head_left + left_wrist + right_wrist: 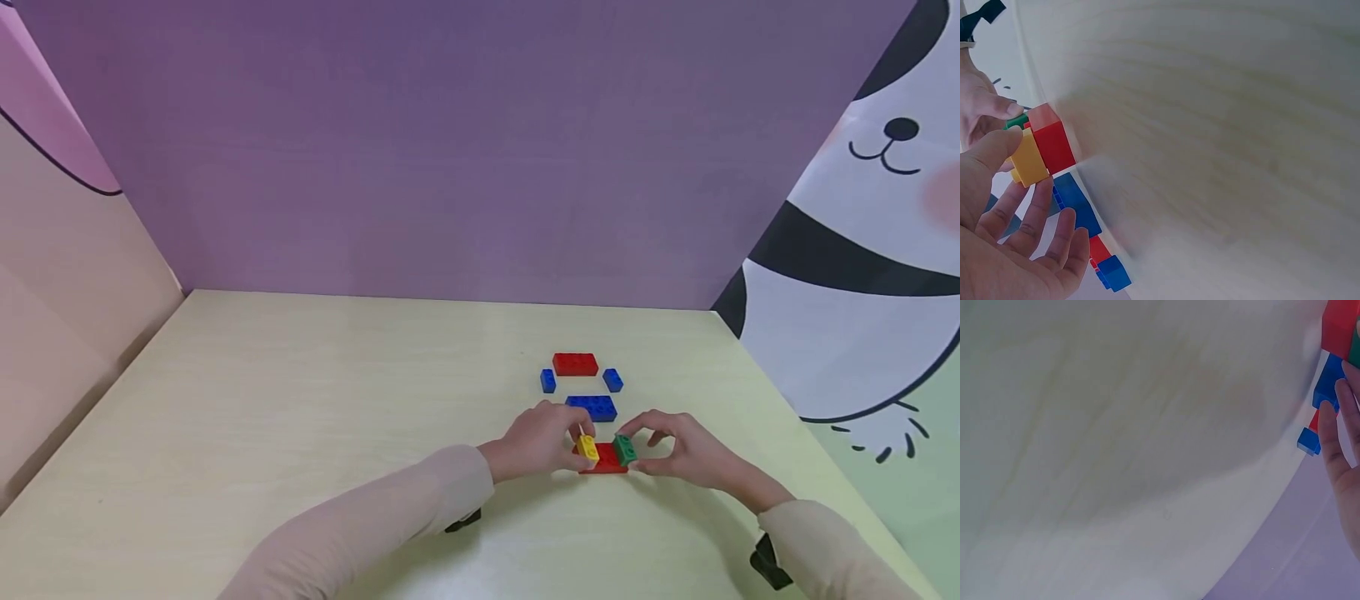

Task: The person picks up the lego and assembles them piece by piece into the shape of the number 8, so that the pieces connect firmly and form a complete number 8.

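My left hand (542,440) pinches a yellow toy brick (587,450) between thumb and fingers, at the left end of a red brick (609,458). At that red brick's right end, my right hand (678,450) holds a green brick (626,450) between thumb and fingertips. In the left wrist view, the yellow brick (1030,159) lies against the studded side of the red brick (1052,139), with the green brick (1017,121) partly hidden behind. Only the edges of the red brick (1340,328) and green brick (1354,351) show in the right wrist view.
Just beyond my hands lies a larger blue brick (591,407) on the pale tabletop (337,400). Farther back, a small blue brick (548,381) and another small blue brick (612,380) flank a red brick (575,364). A purple panel (450,167) stands behind the table.
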`<state>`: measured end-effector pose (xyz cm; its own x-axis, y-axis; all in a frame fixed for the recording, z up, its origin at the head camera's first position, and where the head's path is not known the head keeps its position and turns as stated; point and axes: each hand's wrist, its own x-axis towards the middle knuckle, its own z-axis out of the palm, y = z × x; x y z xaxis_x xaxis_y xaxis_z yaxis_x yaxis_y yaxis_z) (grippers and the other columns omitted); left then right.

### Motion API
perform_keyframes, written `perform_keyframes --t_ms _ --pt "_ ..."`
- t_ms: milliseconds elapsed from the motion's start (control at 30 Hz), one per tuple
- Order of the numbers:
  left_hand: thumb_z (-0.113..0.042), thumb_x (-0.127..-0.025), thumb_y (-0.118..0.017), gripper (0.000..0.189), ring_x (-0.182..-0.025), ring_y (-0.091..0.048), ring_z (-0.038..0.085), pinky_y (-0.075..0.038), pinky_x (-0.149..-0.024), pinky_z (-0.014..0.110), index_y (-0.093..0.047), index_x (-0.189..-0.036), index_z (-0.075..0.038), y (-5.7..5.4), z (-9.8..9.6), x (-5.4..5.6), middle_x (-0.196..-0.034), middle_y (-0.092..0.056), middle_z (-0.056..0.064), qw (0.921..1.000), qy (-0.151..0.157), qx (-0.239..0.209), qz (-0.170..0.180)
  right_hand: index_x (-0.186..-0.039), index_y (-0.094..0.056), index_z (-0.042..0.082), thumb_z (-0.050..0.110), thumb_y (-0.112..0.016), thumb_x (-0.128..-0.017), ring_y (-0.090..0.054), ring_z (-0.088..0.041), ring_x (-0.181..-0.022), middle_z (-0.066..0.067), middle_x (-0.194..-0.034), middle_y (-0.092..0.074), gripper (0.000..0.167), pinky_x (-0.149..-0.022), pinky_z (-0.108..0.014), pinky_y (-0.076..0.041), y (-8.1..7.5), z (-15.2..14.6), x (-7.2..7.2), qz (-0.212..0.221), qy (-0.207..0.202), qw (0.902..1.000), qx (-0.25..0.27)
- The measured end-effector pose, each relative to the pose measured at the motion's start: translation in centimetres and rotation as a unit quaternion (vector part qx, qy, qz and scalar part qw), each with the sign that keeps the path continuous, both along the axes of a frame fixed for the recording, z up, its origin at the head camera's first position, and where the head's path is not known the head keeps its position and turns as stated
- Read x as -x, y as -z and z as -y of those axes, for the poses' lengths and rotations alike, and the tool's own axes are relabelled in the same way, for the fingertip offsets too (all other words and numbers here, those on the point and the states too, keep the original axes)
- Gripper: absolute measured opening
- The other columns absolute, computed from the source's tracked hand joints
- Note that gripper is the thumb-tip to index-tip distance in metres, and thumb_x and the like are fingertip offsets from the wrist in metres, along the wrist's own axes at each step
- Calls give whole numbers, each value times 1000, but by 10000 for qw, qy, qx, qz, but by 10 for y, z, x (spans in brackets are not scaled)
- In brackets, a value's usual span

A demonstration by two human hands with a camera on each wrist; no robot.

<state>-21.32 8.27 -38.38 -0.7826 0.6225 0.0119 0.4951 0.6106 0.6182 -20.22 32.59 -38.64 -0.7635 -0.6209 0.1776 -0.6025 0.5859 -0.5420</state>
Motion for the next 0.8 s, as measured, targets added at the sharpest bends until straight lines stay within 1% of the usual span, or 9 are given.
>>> perform_keyframes --t_ms 233,400,633,800 --pt "-31 -74 -75 27 -84 -49 3 -39 -64 16 -62 -97 -25 -2 1 1 -87 -62 -11 10000 29 5 12 -106 -62 12 14 -75 -74 -58 -3 -91 -5 -100 -66 35 -68 -26 -52 0 0 1 -12 -42 10000 85" --pt "-31 -74 -75 27 -84 -50 3 -39 -65 16 -62 -97 -25 -3 1 1 -87 -62 -11 10000 17 -7 31 -106 -62 12 15 -75 -74 -57 -1 -91 -5 -100 -66 35 -68 -26 -52 -1 0 2 -4 -82 9999 88" --pt "-31 -74 -75 28 -86 -51 4 -39 -64 16 -62 -97 -25 -2 -1 0 -87 -62 -11 10000 -20 12 60 -106 -62 13 18 -75 -75 -56 0 -93 -6 -101 -66 34 -69 -26 -52 -1 -1 3 207 40 9998 -70" --pt "-31 -73 -76 27 -85 -51 3 -39 -64 16 -62 -96 -26 -1 -1 0 -85 -61 -12 9999 -71 -23 122 -106 -62 13 18 -74 -76 -55 1 -93 -6 -102 -66 33 -70 -26 -52 -2 -1 3 394 100 9992 -66"
